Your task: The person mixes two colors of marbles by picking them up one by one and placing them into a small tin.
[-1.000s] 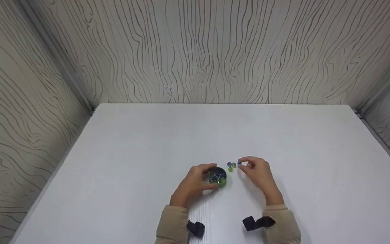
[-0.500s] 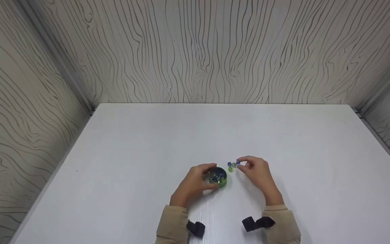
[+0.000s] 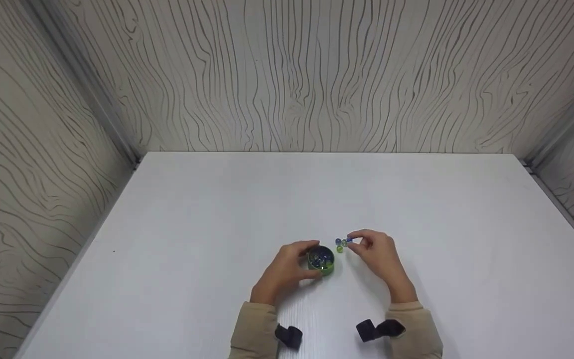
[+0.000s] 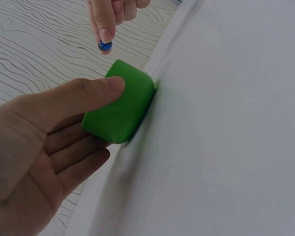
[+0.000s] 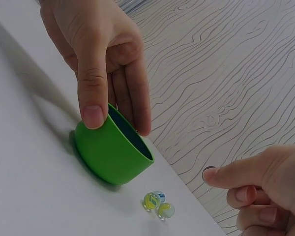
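My left hand [image 3: 287, 264] grips a small green bowl [image 3: 328, 272] from its left side, thumb on the near wall and fingers on the far one. Several blue and green marbles [image 3: 321, 256] lie inside it. Between thumb and fingertips, my right hand [image 3: 379, 252] pinches a blue glass marble [image 4: 105, 45], just right of the bowl. In the right wrist view the thumb hides most of that marble. Three loose marbles sit close together on the table: a blue one [image 3: 338, 241], a clear greenish one [image 3: 344, 243] and a yellow-green one [image 3: 340, 249].
The white table [image 3: 207, 209] reaches back to a wood-patterned panel [image 3: 287, 75]. More patterned panels stand at the left and right. A black strap [image 3: 289, 337] with a small block is on the left sleeve, and another strap [image 3: 379, 329] is on the right.
My right hand has shifted slightly left with the blue marble, nearer the loose marbles. The left hand and the bowl look unmoved.
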The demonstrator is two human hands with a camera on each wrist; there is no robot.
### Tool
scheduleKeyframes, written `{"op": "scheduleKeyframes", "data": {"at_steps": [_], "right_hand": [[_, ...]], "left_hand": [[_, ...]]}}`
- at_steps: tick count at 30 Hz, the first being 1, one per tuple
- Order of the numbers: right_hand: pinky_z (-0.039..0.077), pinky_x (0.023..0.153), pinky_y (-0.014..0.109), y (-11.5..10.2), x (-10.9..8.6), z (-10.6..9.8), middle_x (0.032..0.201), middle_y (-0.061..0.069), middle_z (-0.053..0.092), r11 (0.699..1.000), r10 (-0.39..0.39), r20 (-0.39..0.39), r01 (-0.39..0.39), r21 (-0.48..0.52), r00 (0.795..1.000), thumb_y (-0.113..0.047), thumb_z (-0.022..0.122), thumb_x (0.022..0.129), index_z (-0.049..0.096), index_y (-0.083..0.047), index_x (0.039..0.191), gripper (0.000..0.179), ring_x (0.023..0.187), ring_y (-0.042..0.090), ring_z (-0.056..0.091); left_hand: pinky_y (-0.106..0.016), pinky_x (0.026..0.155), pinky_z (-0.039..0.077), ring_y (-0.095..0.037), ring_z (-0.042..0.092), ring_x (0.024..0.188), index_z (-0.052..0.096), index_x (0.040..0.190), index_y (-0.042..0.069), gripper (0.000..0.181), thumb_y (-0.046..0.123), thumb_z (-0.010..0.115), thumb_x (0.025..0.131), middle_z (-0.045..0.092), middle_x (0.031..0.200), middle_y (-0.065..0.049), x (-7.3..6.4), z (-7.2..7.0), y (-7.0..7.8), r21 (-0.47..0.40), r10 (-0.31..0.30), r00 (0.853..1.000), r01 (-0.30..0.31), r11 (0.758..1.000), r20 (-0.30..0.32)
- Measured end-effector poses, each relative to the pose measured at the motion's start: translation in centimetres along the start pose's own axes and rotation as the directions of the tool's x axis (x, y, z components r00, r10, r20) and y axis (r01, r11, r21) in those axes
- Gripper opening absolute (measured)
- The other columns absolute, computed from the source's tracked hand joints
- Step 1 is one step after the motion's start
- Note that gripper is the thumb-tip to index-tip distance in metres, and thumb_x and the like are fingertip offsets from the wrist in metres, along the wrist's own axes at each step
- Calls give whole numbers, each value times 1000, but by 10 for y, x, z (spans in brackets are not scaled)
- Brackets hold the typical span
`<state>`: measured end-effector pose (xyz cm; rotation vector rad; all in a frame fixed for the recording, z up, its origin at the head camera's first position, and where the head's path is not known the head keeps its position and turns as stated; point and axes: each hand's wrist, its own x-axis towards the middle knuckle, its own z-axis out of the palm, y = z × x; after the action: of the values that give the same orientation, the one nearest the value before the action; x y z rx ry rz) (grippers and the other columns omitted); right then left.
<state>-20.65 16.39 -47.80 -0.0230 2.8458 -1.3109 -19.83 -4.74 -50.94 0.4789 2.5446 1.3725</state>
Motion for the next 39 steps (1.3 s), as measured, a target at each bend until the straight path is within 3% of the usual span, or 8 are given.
{"op": "scheduleKeyframes", "data": {"at_steps": [17, 39], "right_hand": [[32, 49, 15, -7, -3, 2, 64, 1, 51, 1000, 7, 9, -7, 18, 1000, -6, 69, 85, 73, -4, 104, 20, 59, 9, 41], [30, 48, 15, -12, -4, 8, 59, -1, 50, 998, -62, -6, 62, 23, 998, -2, 70, 82, 74, -4, 97, 16, 53, 4, 37]], "left_hand": [[-41, 111, 47, -28, 58, 127, 54, 135, 5, 65, 14, 80, 76, 61, 134, -13, 0, 1, 0, -5, -14, 1000, 14, 1000, -4], [-39, 109, 49, -29, 59, 125, 54, 134, 1, 62, 12, 79, 78, 62, 133, -15, 1, -2, -2, 19, 51, 999, -51, 998, 2]]}}
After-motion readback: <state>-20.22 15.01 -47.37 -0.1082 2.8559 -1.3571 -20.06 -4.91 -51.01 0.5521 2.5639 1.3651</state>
